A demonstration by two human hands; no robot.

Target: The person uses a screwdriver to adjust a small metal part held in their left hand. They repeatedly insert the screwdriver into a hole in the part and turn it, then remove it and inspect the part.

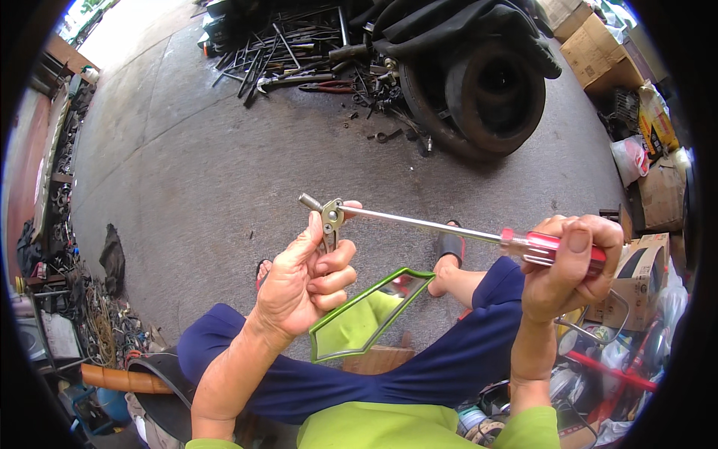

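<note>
If the green-rimmed mirror [366,322], near six o'clock in our view, twists, the screwdriver [516,242] our right hand [572,277] grasps could skid off the bracket [333,215] our left hand [303,280] pinches and jab that hand, the mirror's long axis running eight to two, the screwdriver's pointing just past nine o'clock.

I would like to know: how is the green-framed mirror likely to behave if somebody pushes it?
The green-framed mirror is probably stiff, as its edges form a crisp, angular outline. It may be fragile, since its face reflects the lime-green shirt as glass would. That smooth, shiny face would likely feel slippery too.
</note>
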